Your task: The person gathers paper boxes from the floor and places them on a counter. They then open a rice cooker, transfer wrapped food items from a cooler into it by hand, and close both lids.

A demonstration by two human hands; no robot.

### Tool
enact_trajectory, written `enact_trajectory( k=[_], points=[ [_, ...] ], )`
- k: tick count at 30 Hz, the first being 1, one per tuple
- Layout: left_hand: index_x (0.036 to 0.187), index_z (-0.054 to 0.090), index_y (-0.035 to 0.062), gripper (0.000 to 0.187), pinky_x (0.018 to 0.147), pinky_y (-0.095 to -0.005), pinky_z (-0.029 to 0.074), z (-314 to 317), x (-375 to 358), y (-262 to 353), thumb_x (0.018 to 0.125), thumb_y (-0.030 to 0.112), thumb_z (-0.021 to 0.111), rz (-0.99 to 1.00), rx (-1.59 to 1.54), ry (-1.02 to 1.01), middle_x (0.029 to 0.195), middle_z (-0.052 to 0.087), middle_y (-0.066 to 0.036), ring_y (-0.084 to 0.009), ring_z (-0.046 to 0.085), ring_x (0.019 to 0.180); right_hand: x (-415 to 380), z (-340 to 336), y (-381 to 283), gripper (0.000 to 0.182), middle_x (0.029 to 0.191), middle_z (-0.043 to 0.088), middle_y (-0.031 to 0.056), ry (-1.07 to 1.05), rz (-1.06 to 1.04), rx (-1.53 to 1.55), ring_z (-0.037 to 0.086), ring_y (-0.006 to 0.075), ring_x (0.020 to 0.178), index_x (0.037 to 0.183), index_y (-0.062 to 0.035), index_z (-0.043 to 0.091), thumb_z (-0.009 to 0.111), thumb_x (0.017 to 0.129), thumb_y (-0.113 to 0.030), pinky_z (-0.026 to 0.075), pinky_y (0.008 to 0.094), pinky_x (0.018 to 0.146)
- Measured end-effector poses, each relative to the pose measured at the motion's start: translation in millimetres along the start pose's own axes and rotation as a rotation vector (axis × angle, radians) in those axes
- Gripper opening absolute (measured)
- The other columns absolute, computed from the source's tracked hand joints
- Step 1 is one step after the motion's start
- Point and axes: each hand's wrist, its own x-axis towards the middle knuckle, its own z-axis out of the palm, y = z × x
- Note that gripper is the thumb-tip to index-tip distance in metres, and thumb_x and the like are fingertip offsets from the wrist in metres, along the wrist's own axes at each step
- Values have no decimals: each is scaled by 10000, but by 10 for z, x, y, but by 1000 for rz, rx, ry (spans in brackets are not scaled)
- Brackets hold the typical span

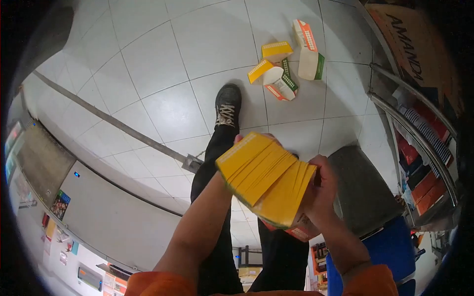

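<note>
With both hands up in the lower middle of the frame, here's a fanned stack of folded cartons [269, 177], yellow panels facing up, held above the legs! Look at the right hand [322, 195]: the stack lies just to the left of its fingers, touching them, its long axis slanting from upper left down to lower right, so that the lower-right end meets that hand. Those fingers are bent in around the right edge, pinching the cartons there, though their hold underneath is hidden. Over at the other end, the left hand [238, 139] is mostly behind the stack, a bit of finger peeking past the upper-left edge; whether its fingers are spread or pressed together, I cannot tell. Which hand is nearer? Neither by much, one at each end. And the stack points its narrow, dotted end to the upper left, the panels splaying wider at the lower right, with green and orange-red showing along the underside. Up ahead, beyond the black shoe [228, 106], loose opened cartons [279, 79] sit on the tiled floor [163, 69], upper right of centre, well apart from both hands.
</note>
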Motion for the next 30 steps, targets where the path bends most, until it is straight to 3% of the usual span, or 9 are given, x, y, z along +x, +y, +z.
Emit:
enact_trajectory(
  k=[3, 5, 6, 8, 10, 14, 19, 26, 30],
  points=[
    [1122, 578, 49, 504, 872, -395, 523, -86, 208, 146, 894, 487, 677, -218, -20, 55, 1023, 636, -115, -217, 625, 960, 33, 136, -64, 176, 824, 458, -18, 219, 2, 322, 459, 66, 768, 1002, -50, 472, 625, 915, -56, 420, 235, 732],
    [1109, 602, -4, 600, 895, -365, 511, -56, 231, 410, 938, 569, 566, -209, 1417, 185, 1076, 634, -111, -224, 623, 1019, 89, 135, 4, 164, 834, 470, -10, 251, -3, 247, 471, 67, 784, 1004, -50, 472, 613, 920, -47, 422, 237, 742],
    [1109, 602, -4, 600, 895, -365, 511, -10, 210, 419, 938, 569, 566, -210, 1419, 181, 1076, 634, -111, -224, 623, 1019, 140, 130, 34, 152, 844, 483, -2, 283, -15, 172, 482, 69, 799, 1006, -50, 472, 600, 926, -38, 423, 238, 751],
    [1173, 602, 2, 436, 863, -339, 524, 94, 159, 416, 961, 383, 608, 15, 775, 646, 1083, 642, -98, -219, 602, 1091, 243, 107, 50, 184, 861, 518, 46, 312, 70, 194, 526, 115, 827, 1009, -43, 473, 630, 918, -74, 443, 276, 763],
    [1332, 504, 24, 516, 912, -342, 508, 218, 216, 454, 895, 231, 685, -103, 497, 537, 1185, 614, -96, -214, 551, 1192, 374, 113, 95, 224, 878, 553, 94, 339, 154, 217, 571, 161, 854, 1012, -36, 474, 660, 911, -110, 462, 314, 775],
    [1502, 234, 92, 1043, 1108, -373, 364, 31, 159, 400, 707, 294, 879, 47, 1206, 268, 1401, 465, -88, -207, 473, 1286, 567, 119, 180, 217, 924, 595, 157, 380, 102, 78, 614, 255, 895, 1050, -12, 484, 622, 947, -144, 473, 376, 815],
    [1508, 224, 68, 1218, 1106, -365, 349, -13, 172, 437, 570, 313, 961, 156, 1056, 315, 1430, 411, -96, -233, 444, 1301, 608, 164, 157, 249, 916, 608, 182, 377, 148, 48, 633, 319, 855, 1053, -7, 477, 622, 951, -182, 481, 408, 793],
    [1526, 183, 47, 1272, 1125, -359, 299, -27, 135, 321, 563, 362, 952, 207, 1337, 192, 1402, 426, -100, -213, 384, 1324, 836, 562, 408, 276, 877, 600, 165, 525, 205, 91, 619, 313, 795, 985, -31, 483, 688, 910, -199, 479, 410, 718],
    [1504, 269, 24, 933, 1017, -381, 456, -433, -112, 736, 774, 327, 764, 228, 977, 490, 1363, 508, -142, -264, 531, 1236, 1323, 540, 792, 352, 861, 598, 133, -42, 37, 276, 630, 304, 806, 1050, -65, 491, 749, 861, -213, 494, 392, 705]
  ],
)
